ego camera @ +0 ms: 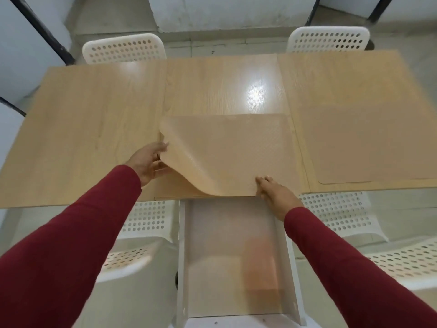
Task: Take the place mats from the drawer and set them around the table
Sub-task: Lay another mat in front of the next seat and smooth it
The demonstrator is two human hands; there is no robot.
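A tan place mat (231, 150) lies on the middle of the wooden table (82, 126), its near left corner curled up off the surface. My left hand (147, 162) grips that lifted left edge, thumb on top and fingers underneath. My right hand (275, 194) rests on the mat's near right corner, fingers laid fairly flat at the table edge. A second place mat (364, 143) lies flat on the table's right part. The white drawer (236, 256) is pulled out below the table's near edge; its bottom looks bare apart from a blurred orange patch.
Two white perforated chairs stand at the far side, one at the left (124, 49) and one at the right (328, 39). Two more chairs flank the drawer, a left one (142, 233) and a right one (354, 221). Black bars cross the upper corners.
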